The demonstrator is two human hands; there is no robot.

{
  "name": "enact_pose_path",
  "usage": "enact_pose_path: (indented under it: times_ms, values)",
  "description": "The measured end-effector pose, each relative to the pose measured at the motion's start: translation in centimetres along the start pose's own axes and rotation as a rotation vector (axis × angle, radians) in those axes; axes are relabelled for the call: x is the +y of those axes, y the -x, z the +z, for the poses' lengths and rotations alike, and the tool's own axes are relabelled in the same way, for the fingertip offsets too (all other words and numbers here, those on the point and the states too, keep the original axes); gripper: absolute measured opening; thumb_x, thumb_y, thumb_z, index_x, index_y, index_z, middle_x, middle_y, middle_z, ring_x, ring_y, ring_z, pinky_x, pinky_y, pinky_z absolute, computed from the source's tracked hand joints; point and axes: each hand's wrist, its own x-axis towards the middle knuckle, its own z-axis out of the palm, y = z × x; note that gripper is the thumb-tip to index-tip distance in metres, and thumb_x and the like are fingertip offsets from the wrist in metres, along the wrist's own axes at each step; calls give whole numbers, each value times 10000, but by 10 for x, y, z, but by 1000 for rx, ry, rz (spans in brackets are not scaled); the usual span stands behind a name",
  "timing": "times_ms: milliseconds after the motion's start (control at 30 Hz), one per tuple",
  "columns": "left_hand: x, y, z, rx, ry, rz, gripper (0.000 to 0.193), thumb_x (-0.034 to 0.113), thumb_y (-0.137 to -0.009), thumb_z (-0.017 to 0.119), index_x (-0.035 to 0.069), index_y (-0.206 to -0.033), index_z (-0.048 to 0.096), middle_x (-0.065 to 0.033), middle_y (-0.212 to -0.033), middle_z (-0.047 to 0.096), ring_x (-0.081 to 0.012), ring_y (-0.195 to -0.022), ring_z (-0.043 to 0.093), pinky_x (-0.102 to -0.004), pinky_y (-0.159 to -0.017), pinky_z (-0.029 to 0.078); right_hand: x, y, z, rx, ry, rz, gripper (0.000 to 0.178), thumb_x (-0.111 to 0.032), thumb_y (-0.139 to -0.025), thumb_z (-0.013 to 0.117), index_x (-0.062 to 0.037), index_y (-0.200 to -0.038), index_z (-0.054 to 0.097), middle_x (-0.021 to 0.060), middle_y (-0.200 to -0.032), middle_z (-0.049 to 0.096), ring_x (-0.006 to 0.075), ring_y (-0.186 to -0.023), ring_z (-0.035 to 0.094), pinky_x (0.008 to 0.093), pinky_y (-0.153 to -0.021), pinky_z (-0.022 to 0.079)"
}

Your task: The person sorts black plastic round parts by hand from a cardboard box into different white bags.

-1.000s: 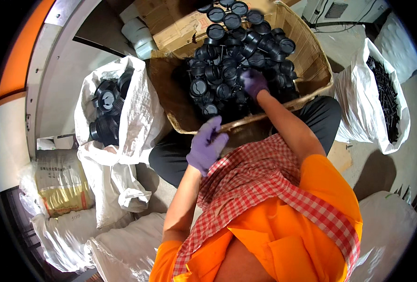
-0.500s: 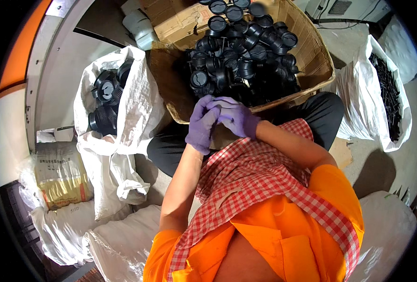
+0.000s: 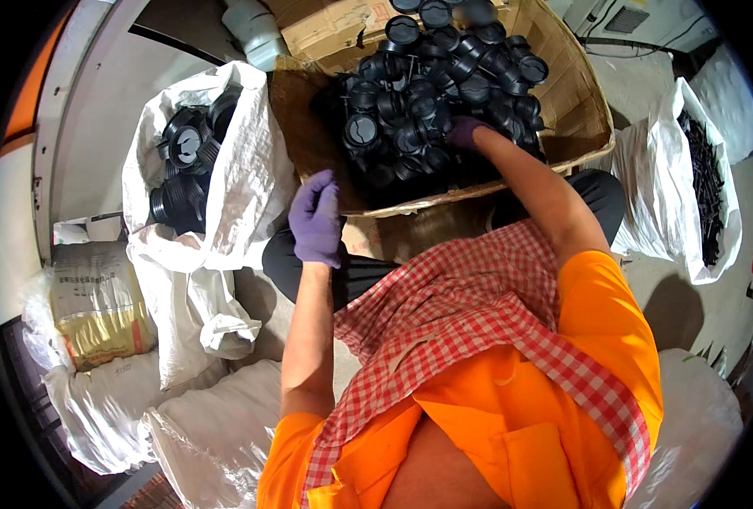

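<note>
My left hand (image 3: 315,219), in a purple knit glove, is raised beside the box's near left corner, above my left knee. Its fingers are bent and drawn together; whatever they may hold is too hidden to name. Deep among the round black plastic caps (image 3: 414,110), my right hand (image 3: 465,133) reaches into the cardboard box (image 3: 582,102), wearing the same glove. Its fingertips are hidden by the caps and shadow. The caps are piled high in the box, some with thin stems sticking out.
At the left stands an open white woven sack (image 3: 262,170) holding larger ribbed black parts (image 3: 185,148). Another white sack (image 3: 648,187) at the right contains thin black rods (image 3: 705,187). Full white bags (image 3: 215,433) lie at the lower left, under a yellow-and-grey bag (image 3: 100,297).
My hands, together at the box's near edge before, have parted. The right moved forward into the caps; the left moved to the left. The view has shifted slightly.
</note>
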Motion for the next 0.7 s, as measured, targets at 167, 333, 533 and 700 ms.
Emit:
enact_pose_path:
  times_ms: [167, 333, 533, 700]
  values:
    - [2, 25, 6, -135, 83, -190, 217, 25, -833, 573, -14, -1043, 608, -36, -976, 602, -103, -887, 545, -228, -805, 436, -27, -44, 51, 96, 89, -41, 574, -374, -823, 526, -152, -1331, 377, 164, -1296, 466, 368, -1156, 468, 443, -964, 387]
    - [20, 33, 13, -158, 160, -194, 227, 27, -853, 550, -23, -1071, 589, -18, -911, 601, -93, -794, 549, -224, -746, 447, -38, -69, 105, -63, 436, -100, 583, -351, -757, 531, -134, -1291, 447, 174, -1356, 397, 335, -1222, 415, 391, -1005, 364]
    - [-2, 24, 8, -148, 440, -333, 274, 58, -863, 545, -13, -1127, 534, -72, -976, 610, -185, -851, 591, -295, -771, 478, -71, -17, 98, 357, -105, -373, 147, -196, -811, 539, -66, -819, 606, 133, -834, 612, 316, -817, 585, 398, -711, 454]
    - [-33, 0, 8, -41, 459, -303, 446, 176, -893, 478, -23, -1267, 341, -91, -1012, 555, -188, -940, 555, -295, -805, 469, -119, 99, 75, 458, 378, -1512, 61, -174, -647, 594, -157, -689, 552, 15, -805, 531, 242, -789, 527, 383, -692, 435]
